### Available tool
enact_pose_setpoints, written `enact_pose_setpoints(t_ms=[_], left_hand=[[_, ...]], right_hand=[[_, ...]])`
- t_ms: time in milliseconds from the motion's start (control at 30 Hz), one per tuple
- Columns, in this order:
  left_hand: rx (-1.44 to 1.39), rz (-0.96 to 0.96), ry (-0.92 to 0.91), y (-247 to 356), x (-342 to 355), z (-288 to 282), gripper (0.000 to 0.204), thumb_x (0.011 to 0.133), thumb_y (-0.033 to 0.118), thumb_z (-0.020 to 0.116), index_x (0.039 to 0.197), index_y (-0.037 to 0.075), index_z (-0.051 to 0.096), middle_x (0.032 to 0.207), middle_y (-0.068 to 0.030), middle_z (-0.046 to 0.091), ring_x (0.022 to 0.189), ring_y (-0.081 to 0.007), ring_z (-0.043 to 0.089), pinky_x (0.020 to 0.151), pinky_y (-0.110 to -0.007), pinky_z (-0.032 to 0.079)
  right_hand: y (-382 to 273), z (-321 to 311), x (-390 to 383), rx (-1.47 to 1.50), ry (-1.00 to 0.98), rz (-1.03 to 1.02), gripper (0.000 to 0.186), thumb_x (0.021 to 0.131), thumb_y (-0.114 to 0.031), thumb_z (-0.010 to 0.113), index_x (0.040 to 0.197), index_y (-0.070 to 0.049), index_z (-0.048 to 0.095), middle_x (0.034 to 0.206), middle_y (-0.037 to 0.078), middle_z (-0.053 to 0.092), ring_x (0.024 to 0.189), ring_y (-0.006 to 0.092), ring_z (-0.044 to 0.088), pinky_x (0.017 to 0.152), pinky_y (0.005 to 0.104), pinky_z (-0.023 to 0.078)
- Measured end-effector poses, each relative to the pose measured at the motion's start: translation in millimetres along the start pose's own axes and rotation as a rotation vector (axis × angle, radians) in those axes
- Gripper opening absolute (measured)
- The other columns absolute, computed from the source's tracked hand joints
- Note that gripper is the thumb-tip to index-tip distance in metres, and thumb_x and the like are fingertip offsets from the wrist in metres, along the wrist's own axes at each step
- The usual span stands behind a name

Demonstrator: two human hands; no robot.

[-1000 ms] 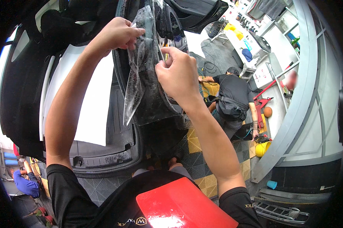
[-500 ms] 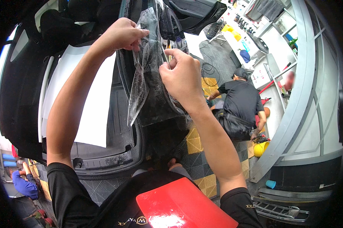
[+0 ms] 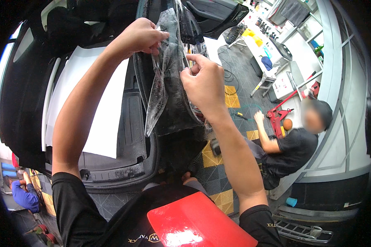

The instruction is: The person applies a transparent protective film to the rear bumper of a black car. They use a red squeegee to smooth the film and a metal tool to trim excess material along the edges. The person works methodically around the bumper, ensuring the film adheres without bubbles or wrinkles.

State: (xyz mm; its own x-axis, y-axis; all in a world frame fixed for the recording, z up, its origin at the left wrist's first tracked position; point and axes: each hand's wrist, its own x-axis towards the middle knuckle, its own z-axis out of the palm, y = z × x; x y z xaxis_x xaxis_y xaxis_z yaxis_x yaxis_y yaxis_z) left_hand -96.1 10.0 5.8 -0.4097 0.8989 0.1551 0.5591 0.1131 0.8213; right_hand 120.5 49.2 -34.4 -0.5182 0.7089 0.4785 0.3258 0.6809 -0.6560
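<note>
The open car trunk [image 3: 131,119] lies in front of the person, and a wet, crinkled piece of clear film [image 3: 173,55] hangs upright over its right edge, one loose flap folding down along the left side. The left hand [image 3: 146,37] has thumb and fingers pinched on the film's upper left edge, above the trunk's right rim. The right hand [image 3: 204,82], just right of the trunk, has its thumb and forefinger closed together at the film's right edge; the other fingers are curled in.

Inside the trunk lies a large white sheet [image 3: 86,103], with a thin white tube [image 3: 49,103] along its left side. Ahead of the trunk and to its right, a car door [image 3: 214,16] stands open. Well to the trunk's right, a co-worker in a black shirt and cap [image 3: 296,150] is low to the floor, near a red jack [image 3: 276,119] and an orange ball [image 3: 287,123]. Left of the trunk and nearer the person, someone in blue [image 3: 25,198] bends forward.
</note>
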Motion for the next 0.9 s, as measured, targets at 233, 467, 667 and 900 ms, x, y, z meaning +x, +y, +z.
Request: enact_pose_setpoints(t_ms=[233, 467, 667, 900], left_hand=[[0.029, 0.017, 0.005, 2, -1, 1, 0.034, 0.094, 0.031, 0.076, 0.076, 0.004, 0.068, 0.065, -0.0066, 0.067, 0.059, -0.0154, 0.072, 0.058, -0.027, 0.059], [0.037, 0.011, 0.017, 3, -2, 2, 0.033, 0.095, 0.03, 0.075, 0.076, 0.004, 0.067, 0.065, -0.0059, 0.067, 0.059, -0.0156, 0.071, 0.059, -0.028, 0.059], [0.007, 0.021, 0.008, 1, -1, 3, 0.033, 0.096, 0.03, 0.075, 0.075, 0.006, 0.066, 0.064, -0.0045, 0.065, 0.06, -0.0148, 0.071, 0.059, -0.027, 0.058], [0.0, 0.054, -0.024, -2, -3, 0, 0.036, 0.097, 0.034, 0.073, 0.073, 0.009, 0.064, 0.064, -0.0044, 0.064, 0.062, -0.0155, 0.072, 0.063, -0.03, 0.059]], right_hand=[[-2, -1, -1, -0.037, -0.007, 0.0, 0.034, 0.084, -0.008, 0.071, 0.116, 0.004, 0.073, 0.079, 0.021, 0.074, 0.072, 0.0348, 0.074, 0.074, 0.0434, 0.059], [-4, -2, 1, -0.07, 0.037, -0.07, 0.033, 0.08, -0.006, 0.069, 0.11, 0.004, 0.075, 0.065, 0.015, 0.068, 0.058, 0.0231, 0.067, 0.066, 0.0369, 0.054], [-6, -4, 5, -0.155, -0.035, -0.056, 0.032, 0.083, -0.009, 0.068, 0.112, 0.005, 0.075, 0.096, 0.03, 0.073, 0.091, 0.0414, 0.074, 0.088, 0.0464, 0.057], [-14, -6, 7, -0.226, -0.035, -0.072, 0.035, 0.08, -0.01, 0.068, 0.112, 0.004, 0.075, 0.08, 0.023, 0.07, 0.076, 0.0328, 0.072, 0.079, 0.0409, 0.056]])
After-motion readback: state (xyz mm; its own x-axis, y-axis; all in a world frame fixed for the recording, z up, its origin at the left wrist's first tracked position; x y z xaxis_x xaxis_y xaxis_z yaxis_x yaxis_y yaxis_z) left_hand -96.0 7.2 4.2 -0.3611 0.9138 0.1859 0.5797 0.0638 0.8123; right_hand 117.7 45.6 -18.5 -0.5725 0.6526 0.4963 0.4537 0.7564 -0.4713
